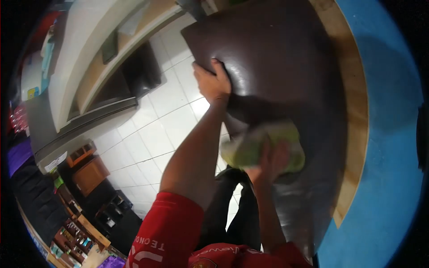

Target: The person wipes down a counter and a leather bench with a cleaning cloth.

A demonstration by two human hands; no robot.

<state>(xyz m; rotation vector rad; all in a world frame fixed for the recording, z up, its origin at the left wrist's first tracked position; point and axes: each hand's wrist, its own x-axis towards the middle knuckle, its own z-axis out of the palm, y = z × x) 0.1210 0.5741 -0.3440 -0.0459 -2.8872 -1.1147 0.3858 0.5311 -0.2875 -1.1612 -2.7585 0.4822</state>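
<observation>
My left hand [213, 82] rests on the near edge of a dark brown padded surface [277, 53], its thumb on top and its other fingers at the side. Lower in the view, my right hand [270, 161] presses on a yellow-green and whitish cloth [290, 138] that lies on the same brown surface. Motion blurs the cloth and the right fingers, which look bent over it.
A wooden strip [357, 116] borders the brown surface, with a blue wall [389, 147] at the right. White floor tiles [156, 129] show at the left. A curved counter [71, 67] and wooden furniture [89, 174] stand farther left.
</observation>
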